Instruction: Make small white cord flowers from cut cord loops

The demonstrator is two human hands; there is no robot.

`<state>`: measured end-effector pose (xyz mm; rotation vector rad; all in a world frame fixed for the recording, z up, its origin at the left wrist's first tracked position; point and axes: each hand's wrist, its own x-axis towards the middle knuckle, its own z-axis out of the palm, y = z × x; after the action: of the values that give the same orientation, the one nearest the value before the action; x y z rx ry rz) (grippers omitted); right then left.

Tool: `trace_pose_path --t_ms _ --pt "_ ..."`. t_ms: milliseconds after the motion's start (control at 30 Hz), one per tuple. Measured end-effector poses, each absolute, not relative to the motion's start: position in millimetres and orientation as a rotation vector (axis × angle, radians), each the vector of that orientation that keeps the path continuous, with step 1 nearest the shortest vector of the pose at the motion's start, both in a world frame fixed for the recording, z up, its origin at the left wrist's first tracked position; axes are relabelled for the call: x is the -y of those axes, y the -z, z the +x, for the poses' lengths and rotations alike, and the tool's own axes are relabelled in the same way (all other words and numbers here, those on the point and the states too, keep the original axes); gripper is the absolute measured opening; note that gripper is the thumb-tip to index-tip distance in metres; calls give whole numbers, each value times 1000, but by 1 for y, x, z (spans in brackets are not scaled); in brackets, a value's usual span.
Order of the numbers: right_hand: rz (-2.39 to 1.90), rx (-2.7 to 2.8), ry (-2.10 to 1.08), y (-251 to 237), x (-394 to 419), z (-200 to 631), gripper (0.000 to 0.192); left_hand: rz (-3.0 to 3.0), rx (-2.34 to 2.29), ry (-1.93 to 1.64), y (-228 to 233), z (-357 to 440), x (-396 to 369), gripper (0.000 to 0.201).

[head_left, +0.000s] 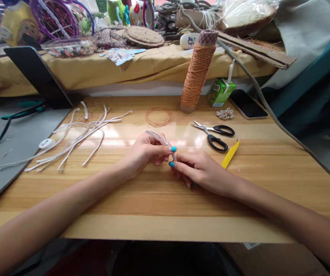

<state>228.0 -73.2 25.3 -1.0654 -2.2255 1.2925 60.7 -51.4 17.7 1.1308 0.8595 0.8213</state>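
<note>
Between my two hands runs a narrow white strip (157,137), pinched at both thumbs over the middle of the wooden table. My left hand (150,148) is closed on its upper part, and the far end sticks out past the knuckles. Lower down, my right hand (192,166) pinches the strip near its near end, with the fingertips partly hidden. A coil of thin orange cord (159,117) lies just beyond my hands. To the right are black-handled scissors (215,134), blades apart, and a yellow tool (230,153), perhaps tweezers, beside my right wrist.
Several white cords (78,140) and a round white case (47,143) lie at left. A tall orange cord spool (198,74) stands behind, near a green drink carton (221,92), a phone (248,104) and a small beaded piece (225,114). A grey cable (268,107) crosses the right side.
</note>
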Motion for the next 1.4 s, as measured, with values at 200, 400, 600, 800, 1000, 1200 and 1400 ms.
trace_pose_path --t_ms 200,400,600,800,1000,1200,1400 --pt "-1061 2242 -1257 -25 74 227 24 1129 -869 -815 -18 60 51 21" --pt "-1101 2188 -1372 -24 73 229 25 1133 -821 -824 -17 60 52 18" --pt "-1071 2191 -1430 -24 73 229 27 1142 -823 -826 -17 61 51 17" --pt "-1030 2298 -1305 -27 73 229 28 1166 -848 -815 -17 61 51 17" --pt "-1000 2357 -1296 -29 71 230 30 1150 -822 -820 -16 60 52 14" --pt "-1016 2275 -1387 -27 70 231 28 1215 -831 -769 -14 61 52 16" --pt "-1108 2106 -1552 -30 67 234 26 1445 -1071 -1135 -23 52 40 25"
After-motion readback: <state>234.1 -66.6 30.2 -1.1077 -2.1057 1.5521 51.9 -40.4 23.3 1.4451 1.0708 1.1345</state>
